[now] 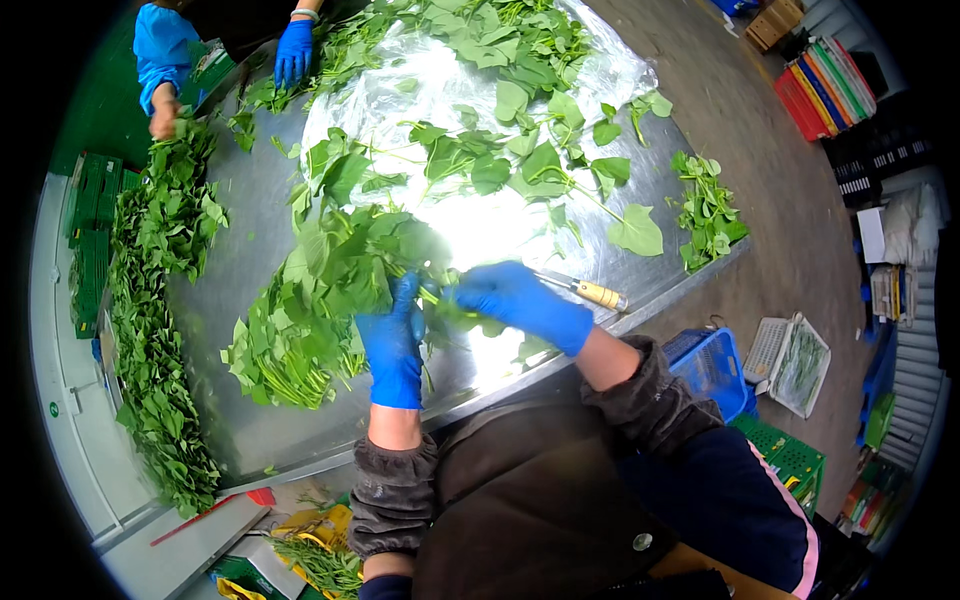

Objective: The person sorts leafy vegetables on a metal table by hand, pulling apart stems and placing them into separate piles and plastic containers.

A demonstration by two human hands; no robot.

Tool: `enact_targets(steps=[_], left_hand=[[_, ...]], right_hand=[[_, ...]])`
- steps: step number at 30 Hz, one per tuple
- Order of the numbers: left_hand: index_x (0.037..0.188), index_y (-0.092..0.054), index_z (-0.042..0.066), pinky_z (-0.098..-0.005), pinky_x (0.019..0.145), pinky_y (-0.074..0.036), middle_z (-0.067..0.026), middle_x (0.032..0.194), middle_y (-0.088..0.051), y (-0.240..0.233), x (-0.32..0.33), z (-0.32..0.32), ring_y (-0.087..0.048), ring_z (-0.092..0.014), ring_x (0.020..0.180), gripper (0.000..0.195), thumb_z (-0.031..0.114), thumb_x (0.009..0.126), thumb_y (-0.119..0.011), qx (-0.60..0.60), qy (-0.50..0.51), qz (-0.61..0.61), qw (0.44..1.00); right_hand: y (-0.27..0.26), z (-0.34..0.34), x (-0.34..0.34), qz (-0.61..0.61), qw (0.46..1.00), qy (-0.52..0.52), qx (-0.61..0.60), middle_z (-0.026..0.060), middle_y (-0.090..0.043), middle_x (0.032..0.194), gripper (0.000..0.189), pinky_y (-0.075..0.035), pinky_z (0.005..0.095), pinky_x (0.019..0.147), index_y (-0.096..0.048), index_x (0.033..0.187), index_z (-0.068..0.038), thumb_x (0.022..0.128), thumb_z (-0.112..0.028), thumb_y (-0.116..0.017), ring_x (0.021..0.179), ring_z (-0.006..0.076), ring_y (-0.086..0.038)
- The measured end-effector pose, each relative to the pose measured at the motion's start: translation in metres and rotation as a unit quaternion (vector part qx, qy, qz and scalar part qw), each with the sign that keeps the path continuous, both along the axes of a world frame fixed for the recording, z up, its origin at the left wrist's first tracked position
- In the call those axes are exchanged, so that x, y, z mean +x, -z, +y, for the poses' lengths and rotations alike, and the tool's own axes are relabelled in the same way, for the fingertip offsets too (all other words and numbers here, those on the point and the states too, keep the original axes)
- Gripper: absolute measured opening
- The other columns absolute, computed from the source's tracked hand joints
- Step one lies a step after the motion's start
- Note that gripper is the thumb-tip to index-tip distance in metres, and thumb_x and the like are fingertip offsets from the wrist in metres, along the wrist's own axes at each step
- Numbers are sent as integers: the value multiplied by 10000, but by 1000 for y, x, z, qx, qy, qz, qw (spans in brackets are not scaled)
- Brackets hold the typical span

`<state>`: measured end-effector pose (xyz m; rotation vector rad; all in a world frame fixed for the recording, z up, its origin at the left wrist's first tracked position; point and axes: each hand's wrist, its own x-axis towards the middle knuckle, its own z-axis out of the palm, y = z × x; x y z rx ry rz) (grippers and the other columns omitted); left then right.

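My left hand (394, 341), in a blue glove, is closed around the stems of a bunch of leafy greens (352, 255) above the metal table. Close on its right, my right hand (525, 300), also gloved in blue, has its fingers at the stem ends; blur hides exactly what they grip. A knife with a wooden handle (600, 294) lies just beyond my right hand, its blade partly hidden. Under and left of the held bunch rests a pile of greens (289, 352) with stems towards me. Loose leafy stems (487, 169) lie on clear plastic film (375, 90).
A co-worker's gloved hand (294, 54) and bare hand (163, 120) are at the far left. Stacked greens (157, 352) line the table's left side; a small bunch (705, 214) lies at the right corner. Beyond the near edge (660, 304) stands a blue crate (709, 367).
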<state>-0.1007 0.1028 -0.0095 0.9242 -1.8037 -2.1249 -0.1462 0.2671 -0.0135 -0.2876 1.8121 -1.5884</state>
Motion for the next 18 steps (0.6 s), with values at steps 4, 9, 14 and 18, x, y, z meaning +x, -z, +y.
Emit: enact_targets(steps=[4,9,14,18], left_hand=[[1017,-576,16,-189,351,-245,-23,718,-600,12,-2,-10,-358,-50,401,240,128,807,-610,107,-84,51,989],[1113,-525,-4,-208,524,-374,-52,868,-598,17,-2,-33,-490,-105,604,321,87,813,-591,127,-103,84,983],[1140,-491,12,-247,684,-456,-67,982,-548,8,-8,-19,-539,-156,838,402,26,766,-638,99,-43,23,994],[1087,-552,35,-214,504,-391,-7,812,-584,9,-12,-3,-490,-66,616,328,144,790,-640,51,18,-18,998]], right_hand=[[3,-18,10,-63,981,152,-106,33,-593,667,240,-416,210,565,-633,751,2,806,-228,-589,600,78,-506],[16,11,-4,65,959,253,-108,102,-630,755,239,-474,262,624,-598,954,-16,825,-211,-552,709,137,-597],[-4,13,3,172,962,100,189,90,-617,671,373,-466,271,574,-599,1003,-44,776,-340,-618,585,146,-596],[-24,1,13,99,992,-23,80,50,-618,651,278,-450,232,499,-635,920,-20,796,-268,-609,512,93,-563]])
